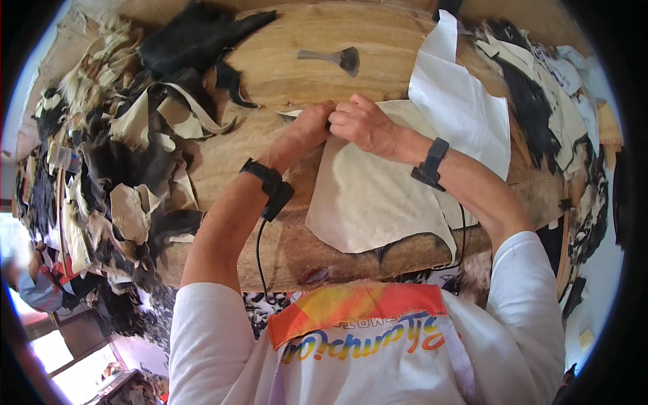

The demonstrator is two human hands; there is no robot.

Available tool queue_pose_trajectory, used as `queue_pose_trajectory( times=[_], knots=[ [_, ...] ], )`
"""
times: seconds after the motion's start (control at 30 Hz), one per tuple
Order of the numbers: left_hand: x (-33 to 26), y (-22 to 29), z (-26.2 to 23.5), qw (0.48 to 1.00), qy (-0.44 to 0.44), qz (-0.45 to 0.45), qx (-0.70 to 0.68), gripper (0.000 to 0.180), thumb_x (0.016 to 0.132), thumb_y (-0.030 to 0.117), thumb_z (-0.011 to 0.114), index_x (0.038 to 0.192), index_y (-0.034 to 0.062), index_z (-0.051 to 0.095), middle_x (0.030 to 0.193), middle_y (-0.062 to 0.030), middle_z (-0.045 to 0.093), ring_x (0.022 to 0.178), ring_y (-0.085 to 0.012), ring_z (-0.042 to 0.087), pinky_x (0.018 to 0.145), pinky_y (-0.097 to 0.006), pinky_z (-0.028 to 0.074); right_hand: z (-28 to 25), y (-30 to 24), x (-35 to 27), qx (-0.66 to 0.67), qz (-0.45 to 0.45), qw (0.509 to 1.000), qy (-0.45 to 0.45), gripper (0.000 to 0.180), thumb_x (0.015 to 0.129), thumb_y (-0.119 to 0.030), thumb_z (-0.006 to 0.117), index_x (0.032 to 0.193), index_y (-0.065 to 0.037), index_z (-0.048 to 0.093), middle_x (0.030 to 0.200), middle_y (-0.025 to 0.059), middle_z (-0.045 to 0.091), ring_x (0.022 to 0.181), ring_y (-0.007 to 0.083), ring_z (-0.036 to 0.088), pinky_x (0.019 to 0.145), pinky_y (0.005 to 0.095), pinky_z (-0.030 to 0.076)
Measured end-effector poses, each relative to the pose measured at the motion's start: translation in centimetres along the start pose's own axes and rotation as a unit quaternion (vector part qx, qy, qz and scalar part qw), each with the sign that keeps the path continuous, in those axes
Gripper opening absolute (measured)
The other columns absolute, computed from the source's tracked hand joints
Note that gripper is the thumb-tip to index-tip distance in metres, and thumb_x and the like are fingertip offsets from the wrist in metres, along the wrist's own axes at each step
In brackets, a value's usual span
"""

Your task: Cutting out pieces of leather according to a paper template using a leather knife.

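While the pale hide lies on the wooden tabletop, our left hand and right hand seem to pinch its far left edge. It looks light, soft and bendy, so we can hold it there with fingertips, gently, because thin bits may tear.

L hand & R hand meet at upper-L edge of cream hide, fingers curled in on it; exact fingertip contact hidden. Hide lies flat on wooden worktop, white sheet overlapping its top-R side. Metal tool w/ fan-shaped blade lies beyond hands, apart from both. Black fur piece far L, nr big pile of mixed hide scraps; more scraps on R. Blk wristband on ea. wrist, cables hanging down
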State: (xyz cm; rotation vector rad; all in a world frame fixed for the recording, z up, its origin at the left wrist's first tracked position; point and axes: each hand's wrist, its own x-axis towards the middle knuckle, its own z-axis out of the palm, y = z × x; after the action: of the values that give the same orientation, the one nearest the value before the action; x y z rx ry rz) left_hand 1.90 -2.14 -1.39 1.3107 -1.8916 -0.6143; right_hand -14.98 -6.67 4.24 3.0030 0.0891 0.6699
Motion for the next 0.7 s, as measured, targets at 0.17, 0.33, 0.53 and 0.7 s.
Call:
queue_pose_trajectory(
  times=[0.17,0.33,0.53,0.7],
  knots=[
    [-0.2,0.3,-0.6,0.999,-0.042,0.02,-0.013,0.024,0.062,0.009,0.068,0.084,0.0039,0.061,0.084,-0.0124,0.06,0.08,-0.0312,0.059,0.07,-0.035,0.047,-1.8,-4.4,1.1,0.101,0.051,0.992,0.053,0.004,0.077,-0.007,0.053,0.075,-0.006,0.05,0.079,0.0052,0.049,0.072,0.0218,0.057,0.059,0.0336,0.047],
    [-0.4,1.1,-0.9,0.996,-0.062,-0.056,-0.017,0.01,0.073,0.002,0.068,0.082,0.0004,0.063,0.084,-0.0091,0.058,0.077,-0.0216,0.059,0.069,-0.03,0.047,-3.1,-8.2,-0.7,0.353,0.297,0.887,0.007,0.01,0.087,-0.01,0.054,0.086,-0.003,0.047,0.08,0.0129,0.055,0.074,0.033,0.059,0.062,0.04,0.047],
    [0.4,1.7,-1.1,0.99,-0.103,-0.093,0.016,0.011,0.072,0.002,0.069,0.082,0.0007,0.064,0.083,-0.0088,0.059,0.073,-0.019,0.058,0.066,-0.03,0.047,-6.9,-12.1,-0.8,0.43,0.337,0.837,-0.002,0.01,0.088,-0.009,0.051,0.085,-0.003,0.045,0.079,0.0139,0.056,0.075,0.0354,0.059,0.063,0.0426,0.045],
    [0.8,2.2,-0.6,0.99,-0.094,-0.096,0.045,0.013,0.071,0.001,0.071,0.082,0.0009,0.064,0.08,-0.0082,0.059,0.069,-0.017,0.058,0.064,-0.029,0.047,-9.5,-12.1,-2.7,0.302,0.402,0.864,0.039,0.003,0.084,-0.004,0.047,0.086,-0.004,0.044,0.08,0.0146,0.052,0.068,0.0366,0.058,0.058,0.0446,0.048]
  ],
)
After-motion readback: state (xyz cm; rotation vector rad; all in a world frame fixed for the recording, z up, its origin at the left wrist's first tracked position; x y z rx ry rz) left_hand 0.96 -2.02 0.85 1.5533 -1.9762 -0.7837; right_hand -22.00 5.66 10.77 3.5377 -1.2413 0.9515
